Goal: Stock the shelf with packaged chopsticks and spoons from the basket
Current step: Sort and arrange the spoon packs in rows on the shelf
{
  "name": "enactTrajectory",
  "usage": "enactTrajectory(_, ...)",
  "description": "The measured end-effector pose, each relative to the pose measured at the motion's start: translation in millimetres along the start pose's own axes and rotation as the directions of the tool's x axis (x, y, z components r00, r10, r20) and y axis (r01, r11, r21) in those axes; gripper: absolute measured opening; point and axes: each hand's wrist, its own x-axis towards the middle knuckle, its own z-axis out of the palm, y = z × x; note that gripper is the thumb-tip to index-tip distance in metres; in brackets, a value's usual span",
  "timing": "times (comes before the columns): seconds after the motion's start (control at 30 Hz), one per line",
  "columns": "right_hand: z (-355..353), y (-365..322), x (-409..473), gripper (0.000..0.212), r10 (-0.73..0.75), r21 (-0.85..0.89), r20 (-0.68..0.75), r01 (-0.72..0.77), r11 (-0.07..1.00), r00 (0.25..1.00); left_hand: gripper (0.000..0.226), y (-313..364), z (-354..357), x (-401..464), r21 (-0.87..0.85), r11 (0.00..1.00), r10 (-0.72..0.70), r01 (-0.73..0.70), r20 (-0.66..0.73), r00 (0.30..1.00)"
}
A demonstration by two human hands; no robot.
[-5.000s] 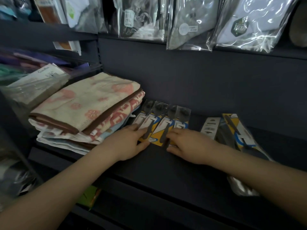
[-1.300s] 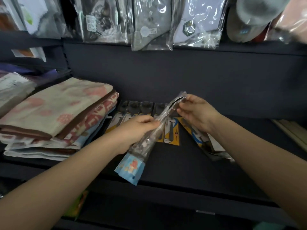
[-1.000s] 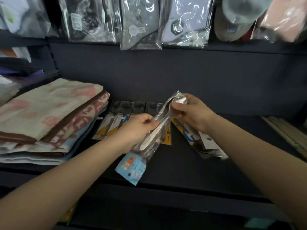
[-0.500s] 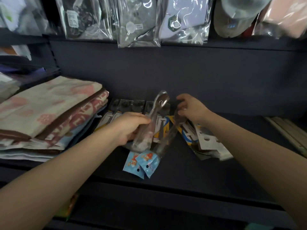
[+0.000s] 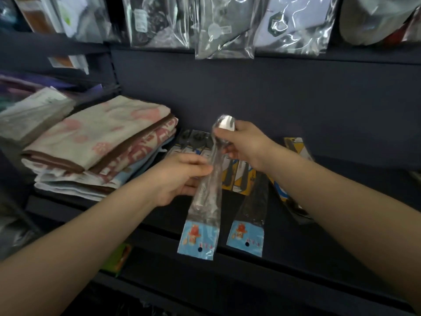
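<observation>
At frame centre the left hand (image 5: 182,179) pinches mid-sleeve of a packaged spoon (image 5: 206,197); the right hand (image 5: 243,147) grips its bowl end, above the shelf (image 5: 284,254). Light, stiff steel in slick, crinkly plastic — probably best held at the bowl. A second spoon packet (image 5: 249,222) lies just right.

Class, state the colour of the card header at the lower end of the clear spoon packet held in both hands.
Light blue card header, with an orange figure; head view.
</observation>
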Motion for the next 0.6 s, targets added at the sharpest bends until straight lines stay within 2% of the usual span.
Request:
enactTrajectory(0.2, 13, -8, 3, 0.002, -0.006, 0.147, -0.039, 0.011, 0.989, 0.999, 0.013, -4, -8, -7, -0.049, 0.998, 0.033, -0.036, -0.064, 0.997)
enactTrajectory(0.33, 15, 0, 7, 0.006, 0.021, 0.205, -0.016, -0.017, 0.979, 1.000, 0.017, -6, -20, -10, -0.083, 0.997, -0.016, 0.006, -0.112, 0.994)
enactTrajectory(0.43, 22, 4, 9, 0.017, 0.064, 0.293, -0.024, -0.054, 0.955, 0.998, 0.021, -5, -23, -9, -0.093, 0.996, -0.018, -0.002, -0.217, 0.976)
enactTrajectory(0.53, 22, 3, 12, 0.024, 0.145, 0.365, -0.079, -0.107, 0.925, 0.986, 0.019, -5, -29, -3, -0.056, 0.997, 0.029, -0.054, -0.368, 0.929)
enactTrajectory(0.6, 17, 3, 14, 0.023, 0.138, 0.311, -0.096, -0.102, 0.945, 0.986, 0.018, -7, -33, 1, 0.054, 0.994, 0.106, -0.092, -0.423, 0.900)
